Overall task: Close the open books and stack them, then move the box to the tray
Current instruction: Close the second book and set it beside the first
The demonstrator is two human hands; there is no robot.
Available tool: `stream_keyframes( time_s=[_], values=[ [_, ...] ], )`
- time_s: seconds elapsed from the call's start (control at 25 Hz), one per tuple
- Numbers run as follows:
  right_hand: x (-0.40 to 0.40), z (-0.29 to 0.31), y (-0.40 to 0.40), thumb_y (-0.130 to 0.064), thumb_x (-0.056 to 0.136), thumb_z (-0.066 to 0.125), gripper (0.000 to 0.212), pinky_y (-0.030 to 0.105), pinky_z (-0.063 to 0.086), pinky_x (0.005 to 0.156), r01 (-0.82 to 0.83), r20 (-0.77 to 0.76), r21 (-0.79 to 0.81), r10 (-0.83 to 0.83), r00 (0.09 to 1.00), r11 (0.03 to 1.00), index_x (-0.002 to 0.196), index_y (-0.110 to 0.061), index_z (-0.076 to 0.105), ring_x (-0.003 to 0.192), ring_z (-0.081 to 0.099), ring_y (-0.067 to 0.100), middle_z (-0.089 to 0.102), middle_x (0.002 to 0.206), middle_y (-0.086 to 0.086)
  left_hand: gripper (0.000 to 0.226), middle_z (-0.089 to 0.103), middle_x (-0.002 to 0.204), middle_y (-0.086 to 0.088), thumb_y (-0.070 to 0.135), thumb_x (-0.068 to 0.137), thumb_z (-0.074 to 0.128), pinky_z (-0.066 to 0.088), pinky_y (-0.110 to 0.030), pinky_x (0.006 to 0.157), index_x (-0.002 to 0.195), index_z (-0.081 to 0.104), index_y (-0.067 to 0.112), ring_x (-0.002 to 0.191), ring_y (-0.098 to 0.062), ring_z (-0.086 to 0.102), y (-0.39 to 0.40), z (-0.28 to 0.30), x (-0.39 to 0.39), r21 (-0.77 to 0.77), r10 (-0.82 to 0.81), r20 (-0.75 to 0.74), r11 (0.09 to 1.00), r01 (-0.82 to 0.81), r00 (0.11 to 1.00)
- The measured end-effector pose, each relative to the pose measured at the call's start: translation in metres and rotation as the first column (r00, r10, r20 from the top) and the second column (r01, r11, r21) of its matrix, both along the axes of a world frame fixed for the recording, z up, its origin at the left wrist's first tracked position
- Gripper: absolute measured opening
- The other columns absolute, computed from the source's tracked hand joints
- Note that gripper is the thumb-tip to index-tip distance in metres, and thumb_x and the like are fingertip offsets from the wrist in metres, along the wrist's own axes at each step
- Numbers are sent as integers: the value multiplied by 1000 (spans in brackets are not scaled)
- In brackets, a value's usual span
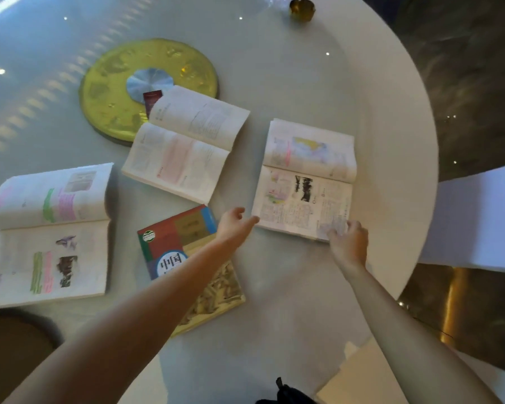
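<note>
Three open books lie on the white round table [318,68]: one at the left [45,231], one in the middle [184,144], one at the right [308,179]. A closed book with a colourful cover [187,237] lies in front, partly under my left forearm. My left hand [235,225] reaches with fingers spread to the right book's near left corner. My right hand [347,240] grips that book's near right corner, fingers on the page edge. A small dark red box [151,100] sits on the round yellow tray [114,91], half hidden behind the middle book.
A small gold dish [302,8] stands at the table's far edge. A white chair cover [478,220] is at the right. A brown round seat [15,342] shows at the lower left, a pale paper bag [359,371] near my right elbow.
</note>
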State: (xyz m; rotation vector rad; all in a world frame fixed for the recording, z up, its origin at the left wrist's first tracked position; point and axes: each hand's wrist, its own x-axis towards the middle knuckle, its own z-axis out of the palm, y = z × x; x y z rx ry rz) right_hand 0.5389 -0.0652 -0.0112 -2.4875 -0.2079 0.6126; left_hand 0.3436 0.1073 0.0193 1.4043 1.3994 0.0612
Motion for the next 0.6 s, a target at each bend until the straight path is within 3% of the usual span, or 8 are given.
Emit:
stream_keyframes(
  time_s=[0.12, 0.2, 0.28, 0.32, 0.44, 0.52, 0.6],
  values=[
    [22, -8, -8, -31, 91, 73, 58, 40, 52, 91, 67, -152, 66, -56, 987, 996, 138, -5, 51, 121, 60, 31, 59, 139, 13, 66, 53, 142, -12, 30, 89, 69, 48, -38, 102, 146, 45, 7, 124, -28, 55, 5, -7, 29, -92, 39, -7, 995, -40, 999],
    [26, -14, -10, -27, 92, 70, 48, 33, 49, 85, 102, -257, 148, -62, 965, 984, 134, -9, 54, 113, 63, 23, 66, 133, 5, 59, 58, 135, -12, 28, 90, 68, 50, -28, 83, 141, 48, 5, 112, -25, 59, 4, -13, 38, -89, 3, -42, 996, -6, 999],
    [27, -21, -15, -24, 93, 65, 34, 32, 51, 86, 116, -267, 176, -66, 961, 978, 125, -14, 61, 110, 66, 21, 71, 126, 2, 44, 66, 121, -13, 27, 91, 67, 43, -20, 60, 127, 59, 3, 91, -18, 60, 3, -18, 40, -65, -46, -65, 997, 42, 997],
    [28, -22, -17, -23, 93, 64, 28, 35, 53, 85, 133, -264, 170, -85, 961, 976, 120, -15, 63, 108, 67, 22, 72, 123, 2, 36, 68, 114, -11, 27, 93, 65, 41, -18, 56, 120, 64, 3, 81, -13, 60, 3, -18, 39, -71, -62, -65, 996, 58, 996],
    [24, -20, -22, -16, 93, 62, 5, 43, 54, 72, 180, -310, 154, -126, 942, 972, 97, -14, 61, 90, 69, 24, 73, 112, 10, 29, 68, 97, -3, 23, 97, 61, 47, -18, 58, 117, 69, 5, 70, -8, 59, -1, -16, 25, -118, -54, -39, 992, 49, 998],
    [15, -12, -29, -11, 92, 60, 5, 38, 49, 57, 164, -366, 145, -101, 925, 976, 89, -12, 56, 76, 64, 21, 73, 105, 13, 24, 70, 92, -5, 18, 95, 60, 51, -23, 64, 112, 70, 4, 71, -12, 62, -5, -13, 9, -160, 3, -28, 987, -7, 1000],
    [0, -1, -42, -8, 91, 58, 7, 33, 44, 52, 132, -409, 146, -62, 910, 981, 86, -9, 55, 69, 59, 22, 74, 102, 18, 16, 74, 93, -12, 15, 91, 61, 52, -27, 65, 97, 72, 4, 69, -17, 65, -14, -5, -11, -210, 63, -16, 976, -65, 998]
  ],
)
